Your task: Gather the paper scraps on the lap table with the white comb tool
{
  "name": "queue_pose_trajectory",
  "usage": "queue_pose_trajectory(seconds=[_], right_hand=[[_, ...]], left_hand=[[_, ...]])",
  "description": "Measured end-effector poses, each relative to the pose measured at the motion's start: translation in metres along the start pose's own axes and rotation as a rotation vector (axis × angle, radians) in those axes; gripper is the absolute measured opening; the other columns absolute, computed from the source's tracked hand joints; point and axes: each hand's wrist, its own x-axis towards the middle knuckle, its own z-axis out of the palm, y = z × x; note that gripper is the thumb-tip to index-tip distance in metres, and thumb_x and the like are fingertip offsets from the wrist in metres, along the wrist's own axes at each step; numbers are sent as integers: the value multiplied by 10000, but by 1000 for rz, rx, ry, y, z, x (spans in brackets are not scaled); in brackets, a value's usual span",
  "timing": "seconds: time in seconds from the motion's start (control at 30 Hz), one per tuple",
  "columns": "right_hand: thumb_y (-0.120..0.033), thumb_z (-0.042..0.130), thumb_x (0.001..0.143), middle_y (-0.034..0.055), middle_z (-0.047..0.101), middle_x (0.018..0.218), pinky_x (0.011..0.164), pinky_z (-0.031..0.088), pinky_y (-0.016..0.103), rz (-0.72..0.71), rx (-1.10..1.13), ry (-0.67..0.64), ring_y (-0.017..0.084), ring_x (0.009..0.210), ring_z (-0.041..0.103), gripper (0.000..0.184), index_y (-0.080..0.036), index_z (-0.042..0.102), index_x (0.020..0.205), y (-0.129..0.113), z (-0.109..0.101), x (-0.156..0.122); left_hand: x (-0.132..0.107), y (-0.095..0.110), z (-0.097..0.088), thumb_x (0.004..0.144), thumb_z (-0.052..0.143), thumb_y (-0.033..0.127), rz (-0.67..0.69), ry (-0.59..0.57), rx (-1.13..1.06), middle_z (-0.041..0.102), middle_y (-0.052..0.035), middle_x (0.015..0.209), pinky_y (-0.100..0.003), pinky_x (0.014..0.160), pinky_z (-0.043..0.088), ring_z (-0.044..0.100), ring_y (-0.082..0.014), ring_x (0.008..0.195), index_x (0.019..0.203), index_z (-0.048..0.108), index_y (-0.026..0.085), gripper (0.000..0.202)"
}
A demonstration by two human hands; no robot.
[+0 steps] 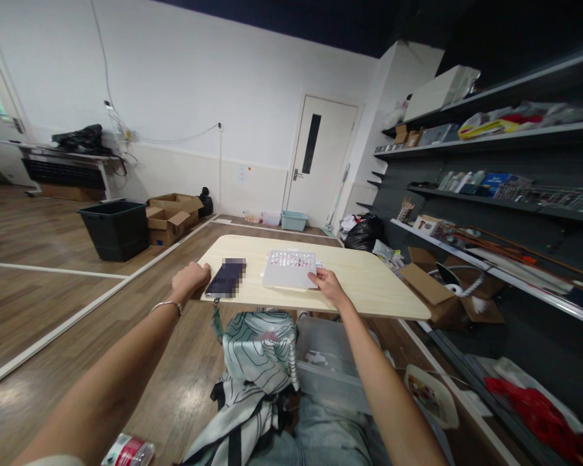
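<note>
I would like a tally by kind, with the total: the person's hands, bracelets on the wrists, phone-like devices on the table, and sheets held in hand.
Hands: 2 (left hand, right hand)
Silver bracelet: 1
Dark phone-like device: 1
Pale sheet: 1
Total: 5

Wearing a thin, rounded, silver-coloured metal bangle on the left wrist, just above the bare left hand. Dressed in washed-out blue denim jeans, mottled with paler patches, and a whitish fabric sleeve, visible only as a curved edge on the left arm.
</note>
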Motion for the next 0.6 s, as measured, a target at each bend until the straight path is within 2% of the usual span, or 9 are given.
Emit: queue_pose_trajectory(seconds=[0.23, 0.4, 0.5, 0.6], right_hand=[[-718, 806, 672, 18, 620, 660, 656, 494, 314, 13, -104, -41, 221, 776, 586, 549, -189, 668, 726, -6, 1, 0], [-690, 825, 652, 24, 620, 649, 645, 503, 321, 10, -84, -34, 217, 757, 588, 542, -180, 647, 690, -2, 0, 0], [-673, 837, 645, 30, 645, 679, 645, 530, 331, 25, -60, -41, 222, 769, 607, 536, -174, 668, 736, 1, 0, 0], [-665, 831, 661, 40, 692, 783, 646, 569, 325, 48, 7, 11, 227, 815, 642, 547, -182, 695, 878, 0, -1, 0]], left_hand=[[-1, 1, -1, 945, 312, 533, -9, -15, 11, 711, -317, 1215, -471, 882, 522, 698, -424, 1130, 1268, 675, 15, 710], [-1, 1, -1, 952, 304, 528, -10, -11, 9, 708, -318, 1225, -477, 894, 521, 695, -426, 1138, 1269, 672, 12, 709], [-1, 1, -1, 952, 300, 520, -1, -11, 7, 710, -314, 1223, -487, 900, 519, 691, -434, 1142, 1264, 672, 9, 705], [-1, 1, -1, 947, 308, 521, 0, -11, 6, 707, -317, 1229, -492, 899, 518, 690, -439, 1139, 1269, 670, 7, 707]])
